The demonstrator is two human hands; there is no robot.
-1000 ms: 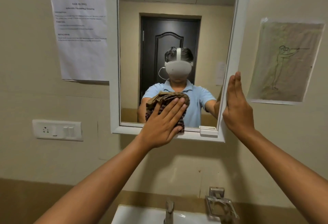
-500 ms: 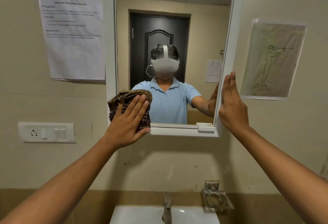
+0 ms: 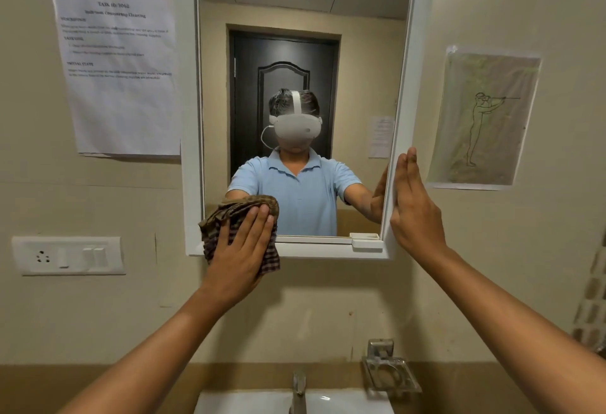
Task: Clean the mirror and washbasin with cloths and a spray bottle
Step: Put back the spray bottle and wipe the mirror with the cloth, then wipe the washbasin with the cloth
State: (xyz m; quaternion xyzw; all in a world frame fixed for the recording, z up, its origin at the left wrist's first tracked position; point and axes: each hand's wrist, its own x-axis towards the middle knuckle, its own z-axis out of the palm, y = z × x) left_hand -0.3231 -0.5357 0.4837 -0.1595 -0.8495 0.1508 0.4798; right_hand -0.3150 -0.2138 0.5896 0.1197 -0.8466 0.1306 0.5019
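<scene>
A white-framed mirror [image 3: 411, 85] hangs on the beige wall straight ahead. My left hand [image 3: 241, 256] presses a brown checked cloth [image 3: 226, 213] flat against the mirror's lower left corner, over glass and frame, with fingers straight. My right hand [image 3: 414, 210] lies flat with straight fingers against the outer right side of the frame, near its lower corner. The white washbasin [image 3: 347, 402] shows at the bottom edge with its metal tap [image 3: 299, 392]. No spray bottle is in view.
A printed sheet [image 3: 118, 69] is taped left of the mirror, a drawing [image 3: 482, 118] on the right. A switch and socket plate [image 3: 69, 254] sits on the lower left wall. A metal soap holder [image 3: 390, 372] juts out right of the tap.
My left hand slid the cloth leftward along the mirror's bottom, from the middle to the lower left corner, then slightly back right. My right hand stayed on the frame's right side.
</scene>
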